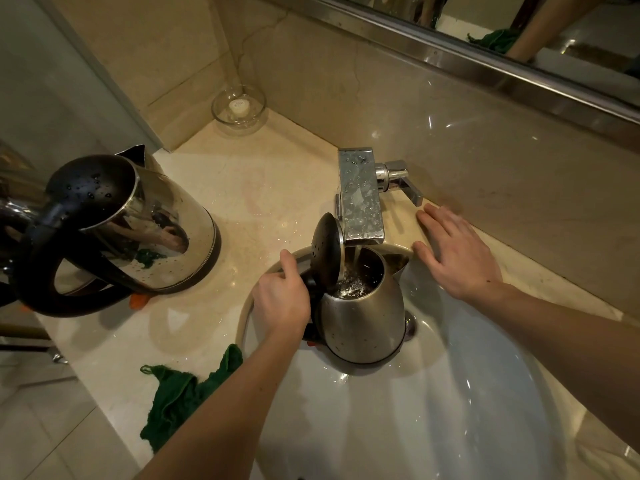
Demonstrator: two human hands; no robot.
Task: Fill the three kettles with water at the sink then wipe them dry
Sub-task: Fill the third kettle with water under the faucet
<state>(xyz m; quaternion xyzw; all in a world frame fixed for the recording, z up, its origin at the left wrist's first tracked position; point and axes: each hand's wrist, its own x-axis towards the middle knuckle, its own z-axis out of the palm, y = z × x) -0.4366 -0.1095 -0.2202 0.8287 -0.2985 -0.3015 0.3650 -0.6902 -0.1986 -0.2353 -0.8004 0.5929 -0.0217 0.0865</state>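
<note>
Gripping kettle [363,317]: left hand [282,303] | upright under faucet [362,199] | spout pointing right

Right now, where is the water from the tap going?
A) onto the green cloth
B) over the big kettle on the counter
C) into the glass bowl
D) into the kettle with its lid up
D: the stream from the tap falls into the open kettle that the left hand holds in the sink.
</note>
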